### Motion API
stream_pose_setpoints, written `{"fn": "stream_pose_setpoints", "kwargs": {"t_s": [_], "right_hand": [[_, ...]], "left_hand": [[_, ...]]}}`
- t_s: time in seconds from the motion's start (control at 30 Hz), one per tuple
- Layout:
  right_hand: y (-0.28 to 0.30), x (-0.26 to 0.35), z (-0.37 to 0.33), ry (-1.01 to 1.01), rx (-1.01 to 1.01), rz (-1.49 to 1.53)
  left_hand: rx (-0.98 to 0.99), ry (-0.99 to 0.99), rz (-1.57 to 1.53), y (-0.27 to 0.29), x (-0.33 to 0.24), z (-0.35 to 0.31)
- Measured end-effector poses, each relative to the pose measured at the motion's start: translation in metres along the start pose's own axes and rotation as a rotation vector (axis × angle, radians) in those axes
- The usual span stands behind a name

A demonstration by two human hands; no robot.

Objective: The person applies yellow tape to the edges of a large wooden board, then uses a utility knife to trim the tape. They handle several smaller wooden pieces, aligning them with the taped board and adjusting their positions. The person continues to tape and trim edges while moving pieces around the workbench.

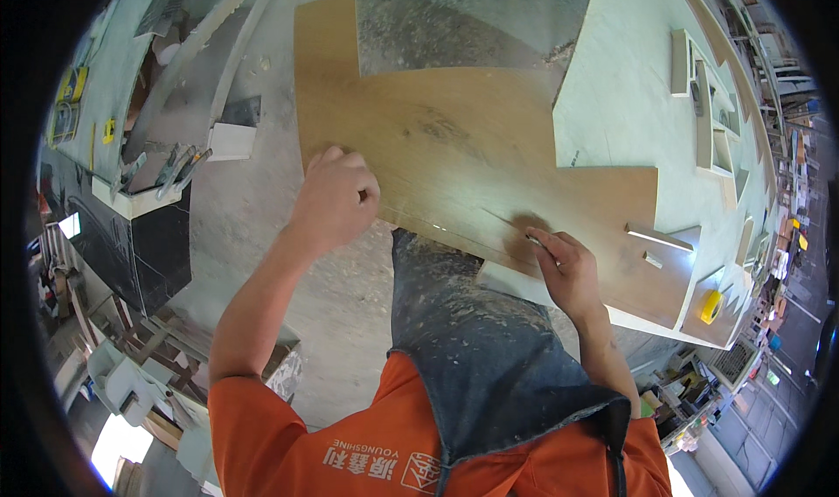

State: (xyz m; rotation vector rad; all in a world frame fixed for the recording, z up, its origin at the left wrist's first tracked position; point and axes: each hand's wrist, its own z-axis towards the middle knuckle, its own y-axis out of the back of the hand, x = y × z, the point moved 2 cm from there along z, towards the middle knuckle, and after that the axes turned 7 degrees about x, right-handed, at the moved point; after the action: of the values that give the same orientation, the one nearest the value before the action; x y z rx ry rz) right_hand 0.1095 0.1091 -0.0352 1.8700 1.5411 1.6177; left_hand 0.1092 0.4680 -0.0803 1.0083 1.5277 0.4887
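Note:
A large brown, thin wooden board point(463, 121) with stepped cutouts lies in front of me. My left hand point(341, 196) is closed in a loose fist at the board's left edge, its curled fingers hiding whatever they grip. In my right hand point(568, 270) I pinch a slim pen-like tool point(532, 238) near the board's near edge. A fine dark line runs from its end over the wood; whether that is the tool's thin tip or a mark, I cannot tell. Along the near edge a faint line with small bright spots crosses the board.
Pale sheets point(612, 95) lie beneath and beyond the board. Small wood strips point(659, 237) and a yellow tape roll point(711, 307) are at the right, with wooden frames point(712, 113) farther back. At left, a holder point(140, 202) carries several hand tools.

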Motion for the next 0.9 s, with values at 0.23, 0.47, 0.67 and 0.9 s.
{"fn": "stream_pose_setpoints", "kwargs": {"t_s": [0.23, 0.47, 0.67, 0.9], "right_hand": [[-0.005, -0.008, -0.022, -0.077, -0.029, 0.037], [0.002, -0.024, -0.043, -0.155, -0.076, 0.116], [0.013, -0.068, -0.083, -0.291, -0.258, 0.238], [0.027, -0.133, -0.138, -0.480, -0.435, 0.287]], "left_hand": [[-0.233, 0.293, -0.371, 0.012, 0.028, 0.007], [-0.446, 0.400, -0.192, 0.028, 0.098, -0.040], [-0.563, 0.781, -0.607, -0.048, 0.229, -0.158], [0.533, 0.215, 0.037, -0.340, 0.193, -0.203]]}}
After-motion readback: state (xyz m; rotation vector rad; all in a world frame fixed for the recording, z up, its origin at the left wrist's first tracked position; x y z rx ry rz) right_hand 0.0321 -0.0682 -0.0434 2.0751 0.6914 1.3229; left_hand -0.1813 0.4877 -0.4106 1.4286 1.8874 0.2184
